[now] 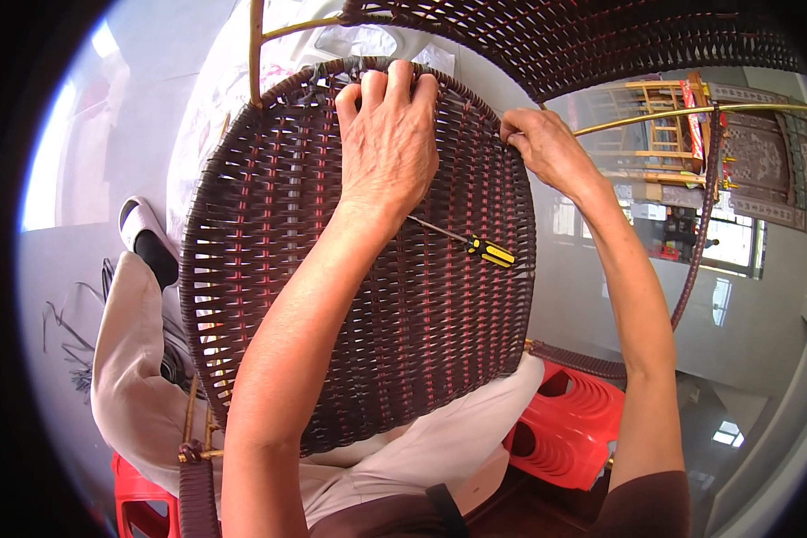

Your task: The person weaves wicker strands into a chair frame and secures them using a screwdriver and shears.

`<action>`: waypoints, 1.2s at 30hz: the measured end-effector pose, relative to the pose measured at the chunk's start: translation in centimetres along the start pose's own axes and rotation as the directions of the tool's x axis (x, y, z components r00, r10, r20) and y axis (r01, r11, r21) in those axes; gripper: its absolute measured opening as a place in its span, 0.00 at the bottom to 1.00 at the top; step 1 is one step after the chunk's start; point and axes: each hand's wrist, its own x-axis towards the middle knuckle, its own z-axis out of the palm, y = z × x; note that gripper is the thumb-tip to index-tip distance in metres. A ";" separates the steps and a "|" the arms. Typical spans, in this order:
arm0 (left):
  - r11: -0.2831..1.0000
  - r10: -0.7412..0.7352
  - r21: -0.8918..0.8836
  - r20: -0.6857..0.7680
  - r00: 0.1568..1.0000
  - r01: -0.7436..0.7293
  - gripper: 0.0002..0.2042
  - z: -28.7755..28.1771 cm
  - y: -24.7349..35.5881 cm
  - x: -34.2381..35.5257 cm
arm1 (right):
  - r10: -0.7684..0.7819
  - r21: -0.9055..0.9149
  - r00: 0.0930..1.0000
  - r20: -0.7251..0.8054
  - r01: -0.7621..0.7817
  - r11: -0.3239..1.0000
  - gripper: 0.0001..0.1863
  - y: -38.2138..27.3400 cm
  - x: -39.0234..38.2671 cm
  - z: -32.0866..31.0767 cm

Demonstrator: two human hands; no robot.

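A round panel woven from dark brown and reddish strips, the chair seat (403, 332), lies tilted across my lap. My left hand (390, 134) is closed over its far rim, the fingers curled down at the wrapped edge. At the upper right of the rim, my right hand (542, 143) is pinched closed; whatever sits between thumb and finger is hidden. A screwdriver (489, 252) with a yellow and black handle rests on the weave, its shaft reaching toward my left wrist.
Beyond the seat rises a woven chair back (583, 40), with a gold-coloured metal tube (690, 112) curving right. Red plastic stools (574, 430) stand on both sides of me. Loose dark strips (81, 345) lie on the left floor. Wooden chair frames (659, 130) stand at the far right.
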 end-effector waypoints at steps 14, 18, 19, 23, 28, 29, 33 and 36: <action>1.000 -0.011 0.001 0.000 1.000 0.011 0.16 0.2 0.2 0.1 | 0.010 0.032 1.000 -0.022 -0.009 0.999 0.06 -0.3 0.0 -0.2; 1.000 -0.019 0.016 0.027 0.999 0.019 0.17 -0.1 0.2 0.1 | 0.014 0.037 0.999 -0.039 -0.013 0.999 0.06 -0.6 0.0 -0.2; 1.000 -0.022 0.023 0.037 0.999 0.021 0.17 -0.1 0.2 0.1 | 0.026 0.035 0.999 -0.035 -0.025 0.999 0.06 -0.6 -0.1 -0.3; 1.000 -0.023 0.015 0.029 0.999 0.023 0.17 0.0 0.1 0.1 | -0.015 0.016 0.997 -0.069 0.016 1.000 0.07 -0.6 -0.1 -0.1; 1.000 -0.022 0.006 0.021 1.000 0.022 0.17 -0.1 0.2 0.2 | -0.037 -0.012 0.994 -0.108 0.036 0.999 0.07 -0.4 -0.2 0.2; 1.000 -0.022 0.006 0.021 1.000 0.022 0.17 -0.1 0.2 0.2 | -0.029 -0.035 0.994 -0.110 0.025 0.999 0.07 -0.4 -0.1 0.3; 1.000 -0.023 0.005 0.025 0.999 0.023 0.17 -0.1 0.2 0.2 | 0.052 -0.022 0.995 -0.082 -0.054 0.998 0.08 -0.6 0.2 0.3; 1.000 -0.018 0.009 0.017 1.000 0.017 0.17 0.0 0.1 0.1 | 0.069 -0.038 0.992 -0.105 -0.074 0.997 0.08 -0.7 0.3 0.4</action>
